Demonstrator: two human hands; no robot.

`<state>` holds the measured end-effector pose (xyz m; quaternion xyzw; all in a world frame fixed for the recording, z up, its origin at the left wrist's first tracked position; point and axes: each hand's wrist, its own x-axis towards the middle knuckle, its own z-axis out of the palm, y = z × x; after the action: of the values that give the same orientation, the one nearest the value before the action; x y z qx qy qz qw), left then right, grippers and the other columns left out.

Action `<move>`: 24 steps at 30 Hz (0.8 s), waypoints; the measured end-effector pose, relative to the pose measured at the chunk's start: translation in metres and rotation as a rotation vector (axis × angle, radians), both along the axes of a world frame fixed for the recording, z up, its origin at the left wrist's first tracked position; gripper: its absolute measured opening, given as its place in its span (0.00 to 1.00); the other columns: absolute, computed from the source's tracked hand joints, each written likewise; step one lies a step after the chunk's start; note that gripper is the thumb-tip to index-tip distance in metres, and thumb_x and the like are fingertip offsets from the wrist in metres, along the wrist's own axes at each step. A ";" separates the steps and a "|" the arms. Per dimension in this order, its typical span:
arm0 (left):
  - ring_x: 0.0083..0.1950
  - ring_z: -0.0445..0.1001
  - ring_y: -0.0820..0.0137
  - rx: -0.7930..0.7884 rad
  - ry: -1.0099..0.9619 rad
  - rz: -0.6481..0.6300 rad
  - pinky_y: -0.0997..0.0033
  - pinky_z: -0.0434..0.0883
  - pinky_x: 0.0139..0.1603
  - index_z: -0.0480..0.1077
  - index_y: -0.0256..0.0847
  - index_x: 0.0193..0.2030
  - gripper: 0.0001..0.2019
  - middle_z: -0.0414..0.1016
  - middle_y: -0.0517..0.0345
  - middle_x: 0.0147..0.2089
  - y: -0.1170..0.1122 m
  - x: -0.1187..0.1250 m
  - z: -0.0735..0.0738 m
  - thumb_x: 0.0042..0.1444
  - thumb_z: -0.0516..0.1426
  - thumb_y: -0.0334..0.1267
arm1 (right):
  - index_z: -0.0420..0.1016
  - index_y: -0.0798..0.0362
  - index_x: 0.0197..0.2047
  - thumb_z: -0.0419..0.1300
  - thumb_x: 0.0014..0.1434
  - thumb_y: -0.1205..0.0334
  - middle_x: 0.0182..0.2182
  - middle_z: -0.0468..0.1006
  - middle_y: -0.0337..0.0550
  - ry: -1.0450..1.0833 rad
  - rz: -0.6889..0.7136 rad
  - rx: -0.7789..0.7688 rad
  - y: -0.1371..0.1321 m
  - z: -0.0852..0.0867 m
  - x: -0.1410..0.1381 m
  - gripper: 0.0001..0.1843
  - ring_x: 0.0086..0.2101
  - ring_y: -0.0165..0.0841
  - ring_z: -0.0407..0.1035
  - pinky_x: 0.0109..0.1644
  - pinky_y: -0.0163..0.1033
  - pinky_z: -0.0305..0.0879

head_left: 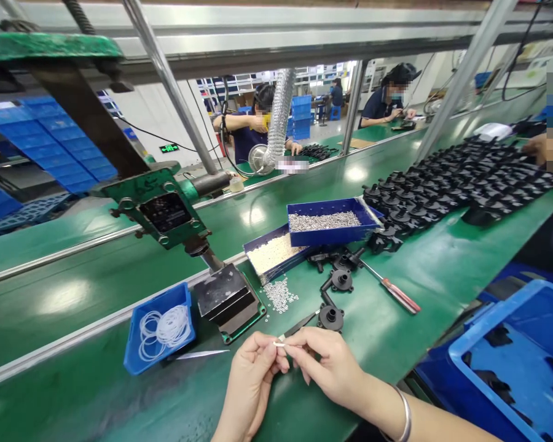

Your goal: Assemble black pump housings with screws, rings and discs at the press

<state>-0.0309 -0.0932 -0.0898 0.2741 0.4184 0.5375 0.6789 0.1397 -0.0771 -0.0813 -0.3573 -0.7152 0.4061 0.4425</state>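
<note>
My left hand (251,374) and my right hand (329,362) meet low in the middle of the view, fingertips pinched together on a tiny white part (279,344). My right hand also seems to carry dark tweezers (299,323) that point up and away. Just beyond my fingers lies a black round plastic part (330,317), and a second one (340,280) sits farther back. A scatter of small white beads (279,294) lies on the green bench (442,270) to the left of these parts.
A green hand press (166,212) with a dark base plate (228,299) stands at left. A small blue bin of white rings (159,328), two blue trays of small parts (325,222), a red-handled screwdriver (394,291), a pile of black parts (461,181), blue crates (511,356). Other people work across the line.
</note>
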 end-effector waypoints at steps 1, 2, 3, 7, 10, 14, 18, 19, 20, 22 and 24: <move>0.27 0.71 0.76 0.012 0.028 -0.011 0.77 0.71 0.33 0.73 0.37 0.33 0.12 0.75 0.61 0.25 -0.001 0.002 -0.001 0.52 0.69 0.42 | 0.78 0.53 0.41 0.56 0.69 0.58 0.25 0.76 0.37 0.020 0.010 -0.040 -0.002 -0.001 0.002 0.11 0.19 0.24 0.66 0.30 0.32 0.65; 0.27 0.72 0.76 0.023 0.051 -0.021 0.76 0.71 0.34 0.73 0.37 0.33 0.12 0.75 0.60 0.25 -0.002 0.005 -0.002 0.53 0.68 0.42 | 0.78 0.53 0.40 0.56 0.69 0.58 0.26 0.76 0.37 0.048 0.017 -0.081 -0.003 -0.003 0.004 0.12 0.18 0.23 0.65 0.29 0.32 0.65; 0.27 0.72 0.75 0.033 0.071 -0.028 0.76 0.71 0.34 0.73 0.37 0.32 0.11 0.75 0.60 0.25 -0.003 0.009 -0.003 0.53 0.68 0.42 | 0.78 0.54 0.39 0.56 0.68 0.57 0.26 0.76 0.37 0.086 0.023 -0.124 -0.006 -0.005 0.005 0.12 0.18 0.23 0.65 0.28 0.31 0.64; 0.27 0.73 0.73 0.098 0.167 -0.014 0.73 0.71 0.34 0.73 0.38 0.34 0.11 0.74 0.61 0.24 -0.008 0.022 -0.008 0.58 0.64 0.44 | 0.77 0.53 0.39 0.56 0.68 0.55 0.26 0.74 0.37 0.263 0.039 -0.283 -0.013 -0.012 0.007 0.13 0.18 0.23 0.64 0.23 0.30 0.61; 0.30 0.77 0.69 0.242 0.333 0.010 0.70 0.73 0.36 0.73 0.41 0.47 0.13 0.78 0.57 0.31 -0.009 0.024 -0.010 0.61 0.60 0.46 | 0.78 0.53 0.39 0.59 0.67 0.55 0.32 0.73 0.40 0.341 -0.033 -0.261 -0.007 -0.011 0.018 0.11 0.19 0.23 0.66 0.23 0.31 0.62; 0.40 0.80 0.65 0.530 0.845 -0.133 0.64 0.74 0.49 0.76 0.44 0.39 0.07 0.80 0.52 0.39 -0.007 0.019 -0.011 0.64 0.57 0.40 | 0.78 0.54 0.36 0.61 0.64 0.51 0.43 0.73 0.46 0.322 -0.268 -0.324 0.013 -0.007 0.049 0.14 0.18 0.18 0.61 0.21 0.32 0.60; 0.49 0.81 0.59 0.710 1.218 -0.208 0.59 0.76 0.52 0.77 0.44 0.42 0.07 0.81 0.47 0.51 -0.006 0.018 -0.019 0.63 0.57 0.37 | 0.78 0.56 0.36 0.64 0.61 0.48 0.41 0.77 0.50 0.282 -0.150 -0.589 0.026 -0.010 0.070 0.17 0.22 0.23 0.66 0.22 0.31 0.60; 0.50 0.81 0.58 0.732 1.272 -0.209 0.58 0.77 0.51 0.77 0.44 0.44 0.08 0.80 0.45 0.54 -0.006 0.019 -0.022 0.63 0.56 0.37 | 0.78 0.56 0.36 0.64 0.61 0.48 0.41 0.78 0.50 0.291 -0.102 -0.621 0.027 -0.012 0.072 0.18 0.26 0.26 0.69 0.23 0.31 0.62; 0.51 0.81 0.58 0.745 1.314 -0.216 0.56 0.77 0.51 0.77 0.44 0.45 0.08 0.79 0.44 0.56 -0.005 0.021 -0.024 0.63 0.56 0.38 | 0.79 0.56 0.36 0.65 0.60 0.48 0.41 0.78 0.50 0.301 -0.063 -0.631 0.027 -0.012 0.073 0.17 0.29 0.29 0.70 0.26 0.32 0.64; 0.53 0.80 0.56 0.732 1.376 -0.232 0.53 0.77 0.53 0.76 0.43 0.46 0.09 0.76 0.42 0.60 -0.004 0.023 -0.028 0.63 0.56 0.38 | 0.79 0.56 0.37 0.65 0.61 0.50 0.39 0.78 0.48 0.320 -0.026 -0.627 0.026 -0.013 0.073 0.16 0.31 0.29 0.71 0.30 0.33 0.66; 0.57 0.78 0.54 0.696 1.404 -0.248 0.50 0.76 0.56 0.76 0.43 0.46 0.09 0.75 0.41 0.61 -0.003 0.024 -0.028 0.63 0.56 0.38 | 0.78 0.56 0.37 0.64 0.62 0.52 0.31 0.78 0.43 0.335 -0.005 -0.644 0.025 -0.009 0.075 0.14 0.27 0.27 0.68 0.31 0.33 0.65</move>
<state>-0.0071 -0.0958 -0.1180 0.7902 0.5230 0.2593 0.1866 0.2143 -0.0522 -0.0907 -0.4086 -0.4676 0.6622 0.4194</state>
